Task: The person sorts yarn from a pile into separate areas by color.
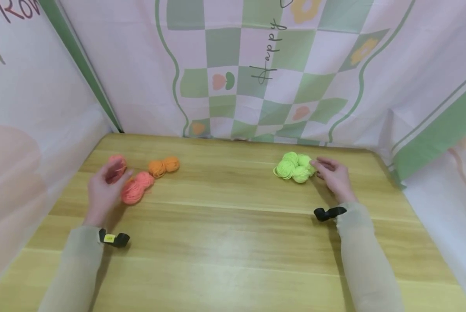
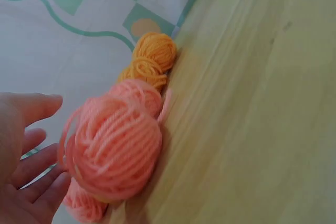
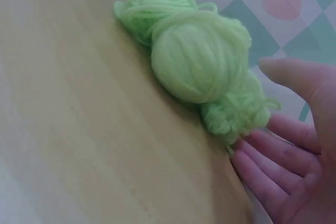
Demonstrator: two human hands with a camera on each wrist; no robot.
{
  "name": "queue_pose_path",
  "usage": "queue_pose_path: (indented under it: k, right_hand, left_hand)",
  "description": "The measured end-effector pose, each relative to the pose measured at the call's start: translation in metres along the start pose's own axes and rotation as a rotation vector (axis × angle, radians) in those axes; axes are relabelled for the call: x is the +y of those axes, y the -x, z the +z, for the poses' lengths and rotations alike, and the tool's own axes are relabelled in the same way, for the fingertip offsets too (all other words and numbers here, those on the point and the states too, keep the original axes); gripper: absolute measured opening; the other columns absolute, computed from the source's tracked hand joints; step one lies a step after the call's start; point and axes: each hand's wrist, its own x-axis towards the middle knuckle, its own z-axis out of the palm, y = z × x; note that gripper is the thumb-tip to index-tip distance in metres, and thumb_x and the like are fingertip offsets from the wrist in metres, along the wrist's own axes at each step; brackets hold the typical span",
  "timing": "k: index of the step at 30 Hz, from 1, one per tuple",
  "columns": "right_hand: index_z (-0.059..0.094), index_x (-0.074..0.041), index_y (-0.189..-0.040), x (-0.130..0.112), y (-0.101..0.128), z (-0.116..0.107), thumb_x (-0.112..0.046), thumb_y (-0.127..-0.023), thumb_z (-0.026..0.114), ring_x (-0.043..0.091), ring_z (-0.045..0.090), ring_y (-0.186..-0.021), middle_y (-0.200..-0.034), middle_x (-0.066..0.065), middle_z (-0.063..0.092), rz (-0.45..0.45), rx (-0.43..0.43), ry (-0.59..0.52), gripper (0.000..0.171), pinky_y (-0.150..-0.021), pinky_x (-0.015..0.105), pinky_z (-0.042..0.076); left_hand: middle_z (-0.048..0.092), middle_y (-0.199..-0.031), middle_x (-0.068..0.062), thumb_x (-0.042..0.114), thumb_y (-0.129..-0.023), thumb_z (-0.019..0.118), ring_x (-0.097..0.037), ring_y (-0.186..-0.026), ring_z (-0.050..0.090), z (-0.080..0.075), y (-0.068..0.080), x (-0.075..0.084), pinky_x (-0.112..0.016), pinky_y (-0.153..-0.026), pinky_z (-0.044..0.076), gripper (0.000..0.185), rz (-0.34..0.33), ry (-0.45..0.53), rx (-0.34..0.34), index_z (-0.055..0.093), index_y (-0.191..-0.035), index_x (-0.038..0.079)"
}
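only the head view takes in both sides of the wooden desk (image 1: 233, 242) at once: pink yarn balls (image 1: 133, 190) and orange yarn (image 1: 163, 166) to the left, green yarn balls (image 1: 295, 168) to the right. the left wrist view shows the left hand (image 2: 23, 166) open, fingers relaxed beside the pink yarn, holding nothing. the right wrist view shows the right hand (image 3: 294, 156) open too, fingertips at the green yarn's edge. both forearms reach forward over the desk.
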Motion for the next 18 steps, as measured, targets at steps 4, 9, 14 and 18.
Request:
queue_pose_path:
  k: [4,9,14,18]
  right_hand:
    - [0.048,-0.004,-0.149,-0.009,0.004,0.001,-0.054,-0.094,0.068,0.031,0.048,-0.133,-0.149,0.018,0.05,-0.035,0.103,0.043,0.077,-0.108,0.04,0.044]
    - [0.054,-0.006,-0.146,-0.031,0.01,0.018,-0.049,-0.092,0.073,0.029,0.051,-0.131,-0.145,0.015,0.055,-0.138,0.159,-0.017,0.071,-0.11,0.042,0.043]
    - [0.058,-0.005,-0.139,-0.054,0.015,0.052,-0.039,-0.093,0.077,0.032,0.054,-0.127,-0.139,0.016,0.059,-0.277,0.098,-0.043,0.061,-0.109,0.044,0.043]
    - [0.06,-0.007,-0.137,-0.066,0.021,0.086,-0.033,-0.092,0.078,0.035,0.054,-0.126,-0.138,0.015,0.06,-0.363,0.001,-0.024,0.055,-0.109,0.048,0.042]
  left_hand:
    - [0.061,-0.132,-0.02,0.025,-0.095,0.075,-0.015,-0.109,0.058,-0.005,0.004,-0.008,-0.013,-0.089,0.048,0.052,0.027,-0.081,-0.021,0.06,-0.138,0.0]
    - [0.063,-0.131,-0.021,0.021,-0.096,0.074,-0.024,-0.112,0.059,-0.012,0.006,-0.014,-0.009,-0.086,0.046,0.048,0.078,-0.162,-0.055,0.061,-0.136,-0.003]
    - [0.064,-0.127,-0.023,0.016,-0.098,0.071,-0.032,-0.114,0.059,-0.018,0.003,-0.02,-0.007,-0.083,0.045,0.044,0.093,-0.262,-0.103,0.06,-0.136,-0.003]
    - [0.064,-0.128,-0.022,0.02,-0.098,0.071,-0.033,-0.116,0.059,-0.02,0.001,-0.022,-0.014,-0.087,0.045,0.046,0.07,-0.297,-0.137,0.06,-0.136,-0.002]
